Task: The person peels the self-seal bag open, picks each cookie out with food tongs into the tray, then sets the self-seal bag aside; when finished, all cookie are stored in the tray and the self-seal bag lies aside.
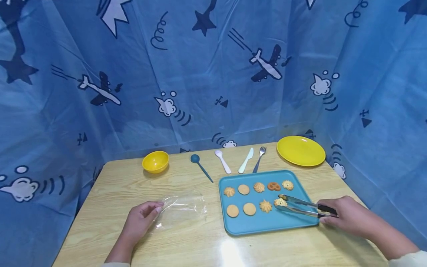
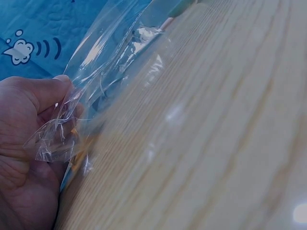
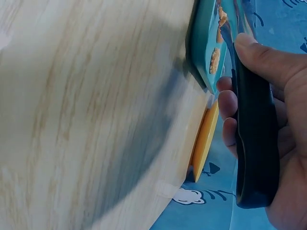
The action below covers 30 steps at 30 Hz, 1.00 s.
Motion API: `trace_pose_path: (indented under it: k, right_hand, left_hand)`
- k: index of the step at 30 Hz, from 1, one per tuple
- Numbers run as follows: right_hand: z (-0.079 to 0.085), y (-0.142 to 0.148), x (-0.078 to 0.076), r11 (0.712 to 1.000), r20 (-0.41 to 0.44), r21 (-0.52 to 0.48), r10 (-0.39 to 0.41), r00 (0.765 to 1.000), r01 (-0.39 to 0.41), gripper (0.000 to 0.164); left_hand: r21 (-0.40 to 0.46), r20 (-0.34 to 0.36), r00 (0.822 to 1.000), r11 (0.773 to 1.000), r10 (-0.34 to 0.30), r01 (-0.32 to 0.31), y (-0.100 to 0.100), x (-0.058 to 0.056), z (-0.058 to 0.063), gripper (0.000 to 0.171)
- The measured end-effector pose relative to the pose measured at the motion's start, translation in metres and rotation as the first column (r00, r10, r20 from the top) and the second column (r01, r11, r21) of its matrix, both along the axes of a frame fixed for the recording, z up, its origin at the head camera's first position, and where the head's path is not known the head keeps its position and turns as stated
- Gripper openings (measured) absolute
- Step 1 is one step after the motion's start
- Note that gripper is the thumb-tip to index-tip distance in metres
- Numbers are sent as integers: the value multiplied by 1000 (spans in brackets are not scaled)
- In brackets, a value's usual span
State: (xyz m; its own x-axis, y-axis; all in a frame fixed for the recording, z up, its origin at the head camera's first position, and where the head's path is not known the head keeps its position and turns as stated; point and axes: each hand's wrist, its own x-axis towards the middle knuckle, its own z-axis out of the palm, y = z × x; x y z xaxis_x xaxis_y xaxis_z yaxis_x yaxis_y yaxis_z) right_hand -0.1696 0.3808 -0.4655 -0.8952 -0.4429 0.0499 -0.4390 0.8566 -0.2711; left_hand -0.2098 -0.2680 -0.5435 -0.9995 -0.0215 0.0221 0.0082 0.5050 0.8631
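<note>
My left hand (image 1: 141, 219) pinches the edge of a clear plastic bag (image 1: 185, 207) above the left half of the table. In the left wrist view, the crinkled film of the bag (image 2: 108, 62) runs between thumb and fingers. My right hand (image 1: 347, 215) grips metal tongs by their black handles (image 3: 256, 129), thumb on one side and fingers curled round the other. The arms of the tongs (image 1: 300, 212) reach over the right side of a teal tray (image 1: 247, 227). Their tips stand on either side of a piped cookie (image 1: 280, 202) in the front row.
Other cookies lie in two rows on the tray, among them a pretzel-shaped one (image 1: 273, 186). Behind are a yellow bowl (image 1: 155, 162), dark teal spoon (image 1: 201, 167), pale spoon (image 1: 222, 161), pale green knife (image 1: 246, 160), fork (image 1: 259, 159) and yellow plate (image 1: 301, 150). A blue patterned curtain (image 1: 186, 74) surrounds the table.
</note>
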Motion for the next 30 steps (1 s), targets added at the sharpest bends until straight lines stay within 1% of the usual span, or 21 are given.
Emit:
trace_pose_path:
  k: [5,8,10,12,13,15,17,19,22,27,30]
  right_hand:
    - [0,0,0,1000,28,14,-17,999,16,46]
    - [-1,0,1,998,33,-10,-61,998,61,49]
    - [-2,0,1,994,5,-43,-103,995,103,51]
    - [-3,1,1,985,-48,-79,-160,986,156,50]
    - [-4,2,1,979,-72,-89,-192,979,186,50]
    - [-5,7,-1,963,-118,-95,-261,958,251,43]
    - [-6,13,-3,944,-125,-82,-329,936,321,39]
    - [-7,19,-4,922,-101,-55,-387,917,383,38]
    - [-12,28,-6,893,-56,-18,-451,891,450,45]
    - [-18,37,-6,852,27,20,-523,852,523,55]
    - [-18,40,-7,835,62,36,-550,833,549,61]
  left_hand:
    - [-12,-7,1000,1000,-2,2,0,-2,1,28]
    - [-12,-14,1000,1000,-1,1,-1,-2,1,26]
    - [-1,-14,1000,1000,2,-2,-1,-2,2,25]
    - [2,-11,1000,1000,2,-2,0,-1,2,26]
    - [6,-10,1000,1000,0,0,0,0,2,26]
    - [12,-6,1000,1000,-3,3,0,1,1,27]
    - [9,-6,1000,1000,-8,8,0,1,1,29]
    - [7,-6,1000,1000,-5,5,0,2,1,31]
    - [3,-8,1000,1000,-3,3,0,2,1,31]
    - [3,-18,1000,1000,-6,6,0,1,0,27]
    - [15,-34,999,1000,-11,12,2,0,-2,24]
